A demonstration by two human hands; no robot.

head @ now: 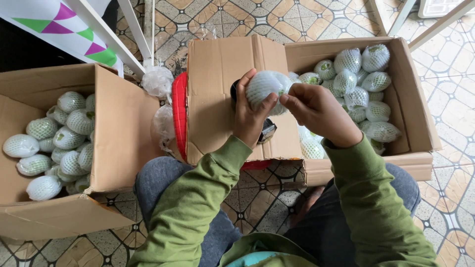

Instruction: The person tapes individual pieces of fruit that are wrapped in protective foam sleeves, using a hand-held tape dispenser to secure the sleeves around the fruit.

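Note:
My left hand (249, 116) grips a green fruit wrapped in a white foam net (264, 88), held above a cardboard flap (215, 94). My right hand (319, 111) pinches the net at the fruit's right side. Under the hands a dark round object (267, 131) lies on the flap, mostly hidden. The open cardboard box on the right (418, 118) holds several netted fruits (354, 84). Both arms wear green sleeves.
A second open cardboard box (121, 133) at the left holds several netted fruits (54, 143). A red item (179, 113) and clear plastic bags (158, 81) sit between the boxes. White frame legs (136, 29) stand behind. The floor is patterned tile.

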